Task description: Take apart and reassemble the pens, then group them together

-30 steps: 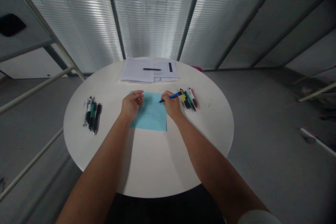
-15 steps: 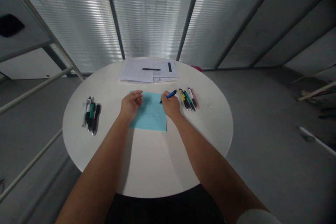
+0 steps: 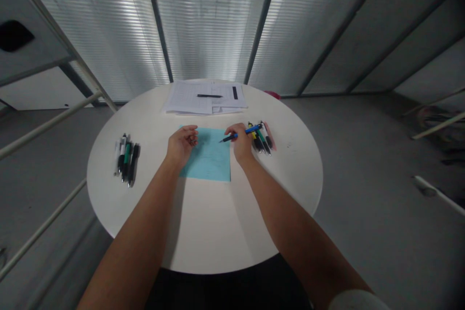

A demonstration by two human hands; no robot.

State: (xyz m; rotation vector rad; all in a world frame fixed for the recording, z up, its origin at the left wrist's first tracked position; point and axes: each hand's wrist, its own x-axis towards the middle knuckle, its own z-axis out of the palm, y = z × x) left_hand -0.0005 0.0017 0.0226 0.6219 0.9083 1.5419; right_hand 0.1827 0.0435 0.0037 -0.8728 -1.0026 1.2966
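Observation:
A light blue sheet of paper (image 3: 209,157) lies on the round white table (image 3: 214,232). My left hand (image 3: 181,144) rests at its upper left edge, fingers loosely curled and apart, holding nothing. Between the fingers of my right hand (image 3: 241,141), at the sheet's right edge, is a blue pen (image 3: 250,130). Its dark tip points left over the paper; contact with the sheet cannot be made out. Faint marks show on the sheet. Just right of that hand lie several pens (image 3: 264,141), partly under the held pen's rear end.
A stack of white papers (image 3: 189,101) with a dark pen (image 3: 209,96) on top lies at the table's far side. Several more pens (image 3: 126,160) lie at the left. White metal rails (image 3: 47,126) stand beside the table on the left.
My right hand has shifted slightly right and the blue pen now lies lower and flatter, with more of it showing. My left hand has not moved.

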